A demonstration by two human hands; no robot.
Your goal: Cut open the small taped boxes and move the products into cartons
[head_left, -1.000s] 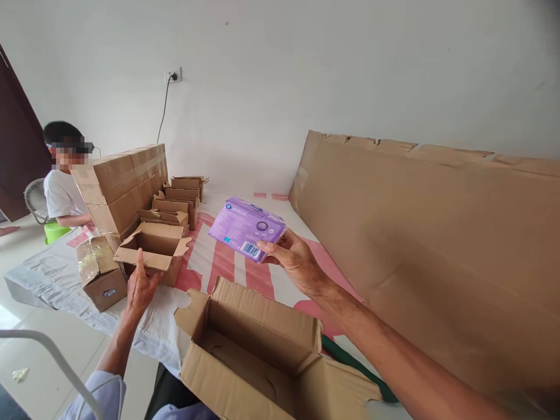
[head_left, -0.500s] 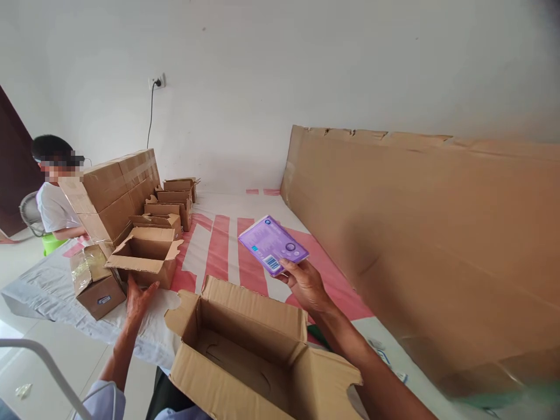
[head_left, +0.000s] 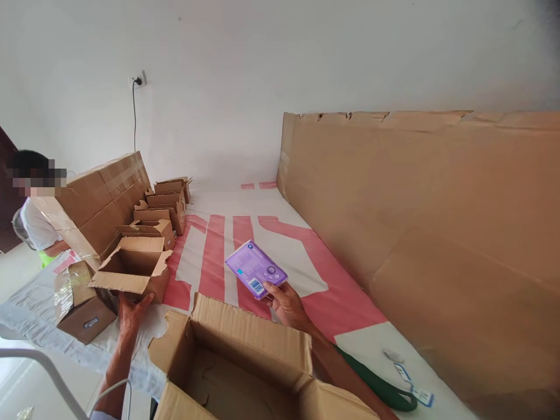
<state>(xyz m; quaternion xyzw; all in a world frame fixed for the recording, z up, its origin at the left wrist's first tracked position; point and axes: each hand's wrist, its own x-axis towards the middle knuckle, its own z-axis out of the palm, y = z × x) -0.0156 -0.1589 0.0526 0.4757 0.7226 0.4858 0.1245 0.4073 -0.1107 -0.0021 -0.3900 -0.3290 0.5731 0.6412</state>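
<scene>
A red-and-white sheet [head_left: 219, 256] covers the surface, against a white wall [head_left: 262, 70], with a tall cardboard sheet [head_left: 415, 221] leaning along one side. The right hand [head_left: 286, 303] pinches a purple packet [head_left: 256, 269] above the open box [head_left: 236, 361]. The left hand [head_left: 129, 309], fingers spread, rests against a smaller box [head_left: 131, 271]. Bare cloth lies beyond the packet.

Bright, even daylight (perhaps from the left), soft shadows, wide-angle bending at edges, dark vignette top right
</scene>
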